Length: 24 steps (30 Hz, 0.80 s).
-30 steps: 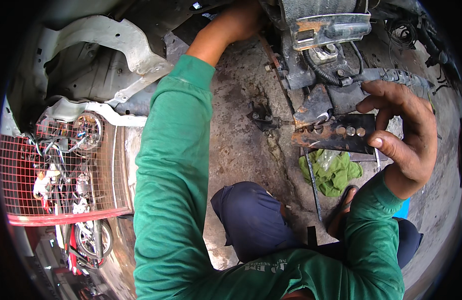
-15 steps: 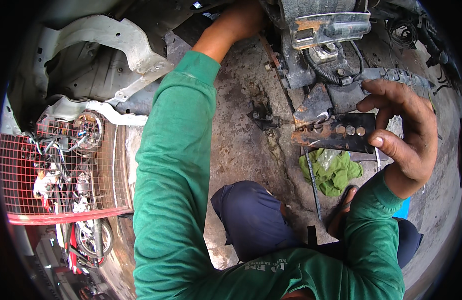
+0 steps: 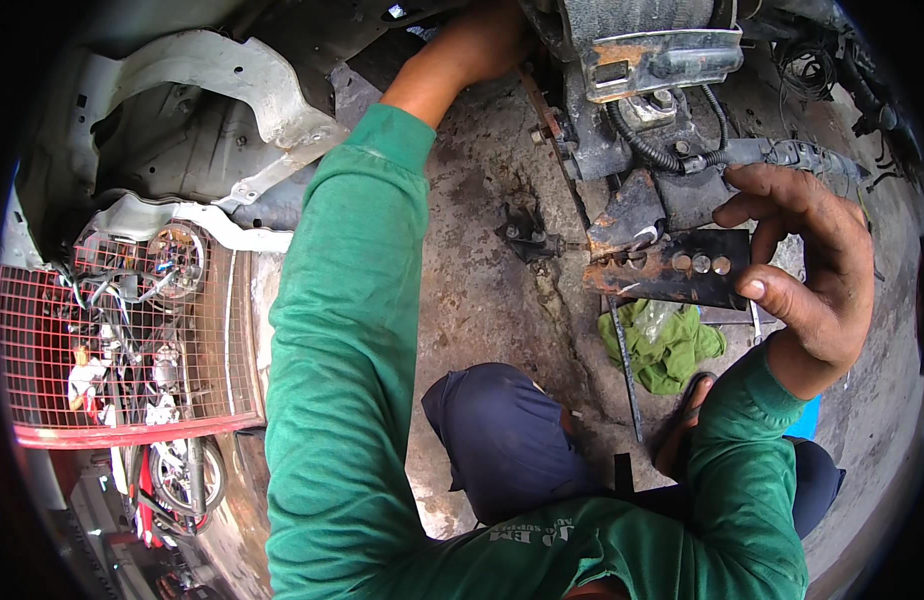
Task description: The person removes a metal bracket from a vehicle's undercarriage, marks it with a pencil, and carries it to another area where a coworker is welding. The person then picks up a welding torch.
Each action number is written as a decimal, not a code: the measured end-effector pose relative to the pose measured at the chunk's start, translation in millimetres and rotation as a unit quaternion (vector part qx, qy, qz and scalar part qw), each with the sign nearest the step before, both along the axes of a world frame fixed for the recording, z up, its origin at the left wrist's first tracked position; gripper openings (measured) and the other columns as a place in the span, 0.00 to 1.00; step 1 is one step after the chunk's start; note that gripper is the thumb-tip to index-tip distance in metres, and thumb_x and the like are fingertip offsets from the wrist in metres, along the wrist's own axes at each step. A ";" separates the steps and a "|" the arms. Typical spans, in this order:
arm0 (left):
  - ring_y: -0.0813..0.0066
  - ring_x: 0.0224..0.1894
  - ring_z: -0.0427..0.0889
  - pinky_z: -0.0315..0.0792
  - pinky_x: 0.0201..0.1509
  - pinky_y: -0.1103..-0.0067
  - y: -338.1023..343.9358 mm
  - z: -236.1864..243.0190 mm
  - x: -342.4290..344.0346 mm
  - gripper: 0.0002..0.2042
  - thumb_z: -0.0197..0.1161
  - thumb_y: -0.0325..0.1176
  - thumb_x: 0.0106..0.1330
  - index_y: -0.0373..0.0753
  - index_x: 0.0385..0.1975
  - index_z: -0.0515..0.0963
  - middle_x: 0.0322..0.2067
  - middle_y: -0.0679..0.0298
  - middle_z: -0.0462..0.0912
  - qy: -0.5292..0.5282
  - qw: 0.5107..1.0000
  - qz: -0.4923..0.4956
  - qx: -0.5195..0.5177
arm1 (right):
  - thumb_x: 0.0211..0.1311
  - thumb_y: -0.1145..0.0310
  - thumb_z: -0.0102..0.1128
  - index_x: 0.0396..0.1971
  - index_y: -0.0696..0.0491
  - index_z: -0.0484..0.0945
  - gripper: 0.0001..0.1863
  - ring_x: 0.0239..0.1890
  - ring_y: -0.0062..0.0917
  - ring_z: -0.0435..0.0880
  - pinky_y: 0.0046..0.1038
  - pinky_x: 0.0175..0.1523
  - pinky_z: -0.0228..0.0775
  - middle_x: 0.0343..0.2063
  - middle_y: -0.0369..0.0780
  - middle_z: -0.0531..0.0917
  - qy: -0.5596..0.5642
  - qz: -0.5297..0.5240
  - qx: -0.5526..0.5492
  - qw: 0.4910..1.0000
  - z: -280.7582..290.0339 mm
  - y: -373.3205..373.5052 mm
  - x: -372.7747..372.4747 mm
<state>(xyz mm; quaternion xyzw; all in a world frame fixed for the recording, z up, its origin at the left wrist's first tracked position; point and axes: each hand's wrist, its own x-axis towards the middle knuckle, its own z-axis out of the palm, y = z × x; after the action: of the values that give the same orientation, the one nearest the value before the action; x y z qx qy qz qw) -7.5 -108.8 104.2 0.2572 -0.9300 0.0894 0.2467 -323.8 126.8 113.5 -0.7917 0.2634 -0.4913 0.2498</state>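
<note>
My right hand (image 3: 807, 265) grips the right end of a rusty black metal bracket (image 3: 672, 272) with a row of round holes, thumb below and fingers above. The bracket hangs under dark engine parts with a ribbed hose (image 3: 647, 150) and a rusted plate (image 3: 662, 55). My left hand (image 3: 482, 40) in a green sleeve reaches far up behind those parts; its fingers are hidden, so what it holds cannot be made out.
A green rag (image 3: 667, 345) and a thin metal rod (image 3: 627, 370) lie on the stained concrete ground below the bracket. My knees in dark blue trousers (image 3: 502, 440) are bent beneath me. A white body panel (image 3: 232, 80) and a red wire cage with motorbikes (image 3: 122, 350) are at left.
My left hand has pushed slightly farther up behind the engine parts. The right hand and bracket stay almost still.
</note>
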 end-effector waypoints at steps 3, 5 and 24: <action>0.40 0.69 0.64 0.55 0.76 0.59 -6.8 -3.9 1.4 0.23 0.57 0.27 0.64 0.32 0.61 0.74 0.65 0.38 0.70 -0.029 0.999 0.011 -0.016 | 0.42 0.64 0.81 0.47 0.67 0.82 0.31 0.38 0.30 0.90 0.20 0.28 0.73 0.44 0.52 0.88 0.004 -0.003 0.001 1.000 0.8 0.5 0.3; 0.40 0.69 0.65 0.55 0.76 0.59 -10.4 -4.2 5.3 0.24 0.57 0.27 0.63 0.32 0.61 0.74 0.65 0.38 0.70 -0.072 0.997 0.006 -0.035 | 0.42 0.64 0.81 0.46 0.67 0.82 0.31 0.38 0.30 0.90 0.19 0.28 0.73 0.44 0.51 0.88 0.005 -0.005 0.008 1.000 1.5 1.2 1.0; 0.41 0.69 0.64 0.53 0.76 0.59 -9.7 -2.9 4.1 0.23 0.56 0.28 0.65 0.32 0.62 0.73 0.65 0.38 0.70 -0.044 0.999 -0.008 -0.001 | 0.40 0.63 0.81 0.45 0.67 0.83 0.32 0.37 0.30 0.90 0.20 0.28 0.73 0.43 0.51 0.88 -0.004 -0.015 0.027 1.000 1.0 2.1 1.6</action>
<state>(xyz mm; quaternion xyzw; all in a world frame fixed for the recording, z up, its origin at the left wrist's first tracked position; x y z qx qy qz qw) -3.4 -118.6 101.2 0.2453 -0.9420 0.0994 0.2062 -322.3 128.9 114.5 -0.7786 0.2870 -0.4910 0.2651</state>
